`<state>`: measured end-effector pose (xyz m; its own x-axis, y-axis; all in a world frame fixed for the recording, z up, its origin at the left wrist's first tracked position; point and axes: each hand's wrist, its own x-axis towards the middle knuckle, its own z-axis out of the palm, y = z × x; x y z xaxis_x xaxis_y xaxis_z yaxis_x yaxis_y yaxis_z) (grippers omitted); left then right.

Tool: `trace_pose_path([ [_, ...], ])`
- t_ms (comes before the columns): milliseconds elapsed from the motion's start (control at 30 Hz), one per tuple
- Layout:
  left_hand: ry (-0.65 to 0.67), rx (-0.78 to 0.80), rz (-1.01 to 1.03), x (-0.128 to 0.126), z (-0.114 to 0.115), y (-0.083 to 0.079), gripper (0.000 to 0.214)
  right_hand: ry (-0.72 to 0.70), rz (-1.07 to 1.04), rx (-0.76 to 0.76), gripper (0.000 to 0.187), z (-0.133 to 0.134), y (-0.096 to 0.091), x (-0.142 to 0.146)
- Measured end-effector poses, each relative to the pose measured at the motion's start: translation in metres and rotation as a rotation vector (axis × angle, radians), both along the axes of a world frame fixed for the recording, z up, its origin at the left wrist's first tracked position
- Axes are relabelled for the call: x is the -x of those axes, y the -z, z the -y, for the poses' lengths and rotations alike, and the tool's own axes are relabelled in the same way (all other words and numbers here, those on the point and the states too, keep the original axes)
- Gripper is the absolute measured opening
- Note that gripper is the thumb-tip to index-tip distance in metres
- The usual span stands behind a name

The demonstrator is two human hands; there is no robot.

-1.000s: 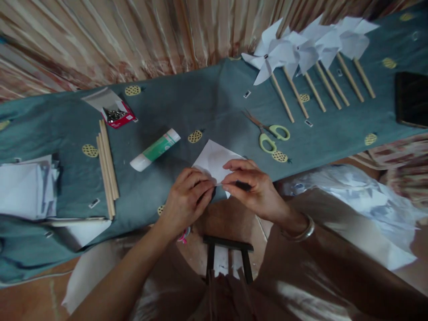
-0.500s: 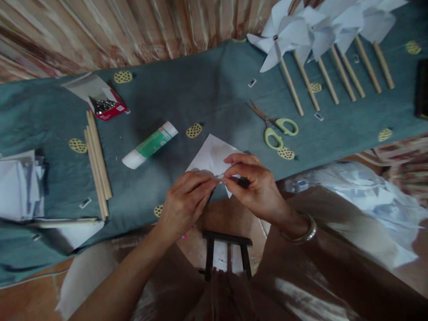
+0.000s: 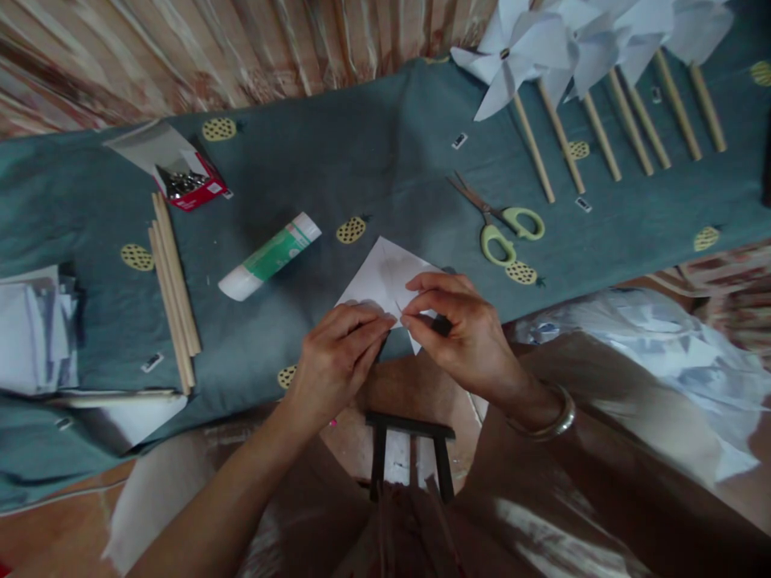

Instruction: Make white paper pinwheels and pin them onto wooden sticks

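One sliver (image 3: 397, 307), long axis away-left | right hand (image 3: 467, 329): pinching it | left hand (image 3: 337, 345): grip unclear

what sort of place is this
Probably a craft spot in a home, though I can't be sure: white paper pinwheels, green-handled scissors and the pineapple-print cloth under them suggest it.

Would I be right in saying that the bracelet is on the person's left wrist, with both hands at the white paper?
Not quite: the head view shows the bracelet on the right wrist; the left hand and right hand are indeed at the white paper.
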<state>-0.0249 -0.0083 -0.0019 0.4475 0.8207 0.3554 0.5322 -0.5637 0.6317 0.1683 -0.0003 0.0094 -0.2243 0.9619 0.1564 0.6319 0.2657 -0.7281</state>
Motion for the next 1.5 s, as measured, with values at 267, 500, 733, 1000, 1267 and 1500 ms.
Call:
trace_pose_path([
  [267, -0.028, 0.010, -0.013, -0.0008, 0.0002, 0.0004, 0.018, 0.006, -0.012, 0.017, 0.009, 0.0003, 0.0002, -0.0011],
  [500, -0.042, -0.006, -0.005, -0.0022, 0.0001, 0.0004, 0.016, 0.002, -0.004, 0.016, 0.010, -0.0002, 0.0001, -0.0012],
  [733, -0.059, -0.018, -0.014, -0.0021, 0.0009, 0.0007, 0.016, -0.002, -0.004, -0.002, 0.009, 0.0003, -0.0005, -0.0008],
  [1000, -0.072, -0.029, -0.035, -0.0021, 0.0015, -0.0004, 0.016, -0.032, -0.021, -0.093, 0.014, 0.0022, 0.0034, -0.0008],
  [1267, -0.076, -0.024, -0.037, -0.0026, 0.0015, -0.0012, 0.016, -0.081, 0.093, -0.124, 0.027, 0.0061, 0.0065, 0.0002],
  [1500, -0.077, -0.023, -0.050, -0.0021, 0.0018, 0.0001, 0.016, -0.082, 0.111, -0.130, 0.028, 0.0055, 0.0092, 0.0010],
])
